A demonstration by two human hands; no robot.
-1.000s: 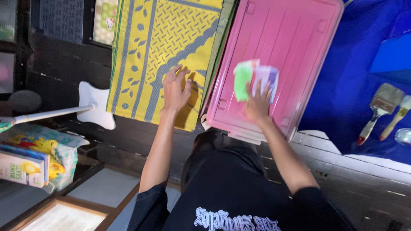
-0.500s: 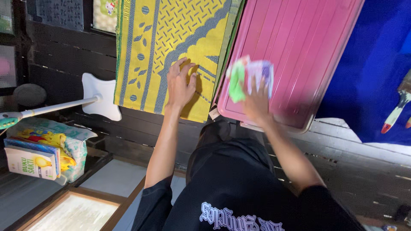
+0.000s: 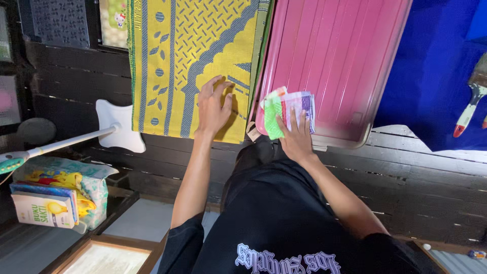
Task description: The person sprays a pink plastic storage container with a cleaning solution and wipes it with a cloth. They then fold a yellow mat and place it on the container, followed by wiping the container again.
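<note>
The left hand (image 3: pixel 213 107) lies flat, fingers spread, steadying the yellow mat (image 3: pixel 193 61). The right hand (image 3: pixel 296 137) presses 1 folded cloth bundle (image 3: pixel 286 109) beneath its fingers against the pink tray (image 3: pixel 340 56).

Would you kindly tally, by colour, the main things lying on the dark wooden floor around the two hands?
Yellow: 1, the patterned mat under the left hand
Pink: 1, the plastic lid under the right hand
Blue: 1, the sheet
Total: 3
</note>
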